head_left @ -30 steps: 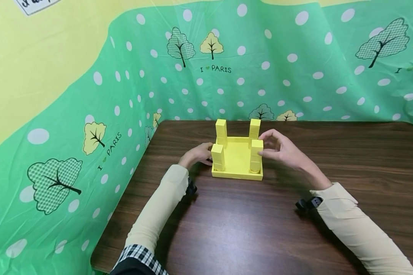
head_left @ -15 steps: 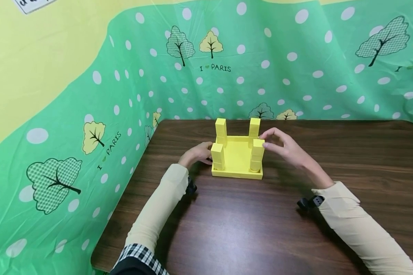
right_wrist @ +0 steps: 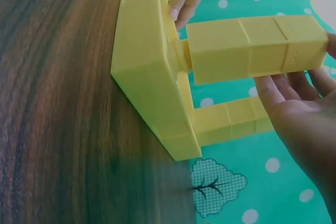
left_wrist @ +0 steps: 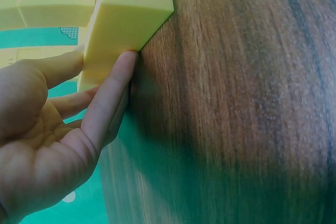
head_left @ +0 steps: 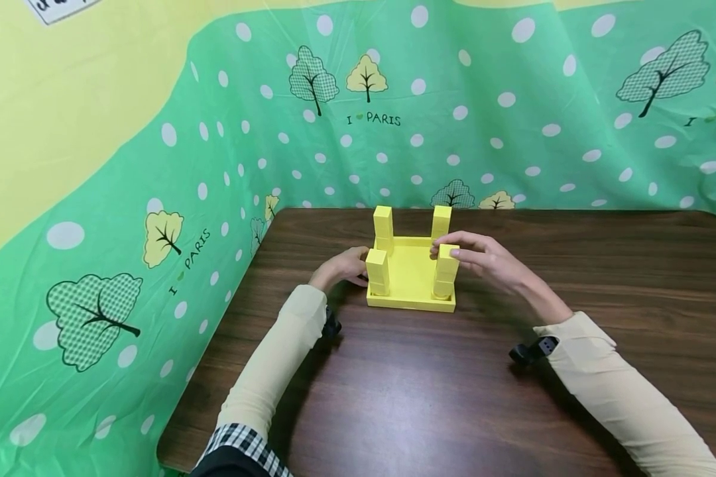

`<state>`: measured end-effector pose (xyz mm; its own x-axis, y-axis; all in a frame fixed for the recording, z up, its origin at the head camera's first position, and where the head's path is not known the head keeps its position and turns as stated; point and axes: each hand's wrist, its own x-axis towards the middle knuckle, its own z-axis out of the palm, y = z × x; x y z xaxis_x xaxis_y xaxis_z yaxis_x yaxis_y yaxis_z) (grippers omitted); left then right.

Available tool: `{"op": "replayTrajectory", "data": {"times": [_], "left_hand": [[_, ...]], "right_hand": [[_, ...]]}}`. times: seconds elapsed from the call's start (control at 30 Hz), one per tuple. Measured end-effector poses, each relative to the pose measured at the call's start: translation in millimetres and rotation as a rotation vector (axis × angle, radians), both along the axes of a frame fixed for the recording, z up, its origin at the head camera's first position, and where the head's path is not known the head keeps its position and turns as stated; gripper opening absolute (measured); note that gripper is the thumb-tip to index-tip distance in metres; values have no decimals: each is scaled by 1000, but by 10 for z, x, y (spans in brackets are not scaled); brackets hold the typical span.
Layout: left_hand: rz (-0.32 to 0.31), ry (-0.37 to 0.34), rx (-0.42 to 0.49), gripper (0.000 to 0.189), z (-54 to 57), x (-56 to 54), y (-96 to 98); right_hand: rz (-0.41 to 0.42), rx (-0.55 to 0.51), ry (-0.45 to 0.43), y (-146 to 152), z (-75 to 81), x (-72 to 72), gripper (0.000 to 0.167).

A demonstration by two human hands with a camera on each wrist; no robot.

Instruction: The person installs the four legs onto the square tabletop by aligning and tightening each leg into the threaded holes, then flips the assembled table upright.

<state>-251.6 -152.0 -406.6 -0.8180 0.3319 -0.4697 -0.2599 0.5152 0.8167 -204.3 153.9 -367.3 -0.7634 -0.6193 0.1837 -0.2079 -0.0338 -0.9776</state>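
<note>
A yellow square tray (head_left: 410, 303) with a raised rim stands on the table, a column of stacked yellow blocks at each corner. My left hand (head_left: 341, 266) grips the tray's left side; in the left wrist view its fingertips press the outer wall (left_wrist: 123, 30). At the near right column (head_left: 445, 277), my right hand (head_left: 494, 262) pinches the upper end, thumb near the top and other fingers behind. This column leans slightly right, and the right wrist view shows a round peg (right_wrist: 183, 56) under its lowest block. The near left column (head_left: 378, 271) stands upright.
Two more columns, back left (head_left: 384, 226) and back right (head_left: 441, 221), rise from the tray's far corners. The dark wooden table (head_left: 406, 397) meets a green dotted curtain (head_left: 412, 132) behind and at left.
My right hand's thumb has shifted from the column's side up near its top, and its fingers now reach behind the column. The column top tilts slightly right. My left hand has stayed put.
</note>
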Motion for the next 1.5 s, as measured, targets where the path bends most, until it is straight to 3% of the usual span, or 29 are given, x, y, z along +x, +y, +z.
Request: {"op": "replayTrajectory", "data": {"times": [0.17,0.37,0.67,0.87,1.27,1.4,1.5], "left_hand": [[-1,2,2,49,-1,13,-1],[-2,2,0,52,6,23,6],[-2,12,-6,49,26,57,6],[-18,21,-25,47,36,61,11],[-9,16,-11,45,21,53,-2],[-7,16,-5,46,18,44,-3],[-11,22,-9,45,26,37,-2]], "right_hand": [[6,-24,-49,-20,-28,-6,31],[-106,65,-17,-48,-31,9,30],[-288,179,124,-118,-59,23,26],[-397,201,138,-147,-97,40,29],[-502,350,259,-145,-54,92,32],[-516,345,266,-120,-57,79,26],[-505,301,251,-92,-66,48,31]]}}
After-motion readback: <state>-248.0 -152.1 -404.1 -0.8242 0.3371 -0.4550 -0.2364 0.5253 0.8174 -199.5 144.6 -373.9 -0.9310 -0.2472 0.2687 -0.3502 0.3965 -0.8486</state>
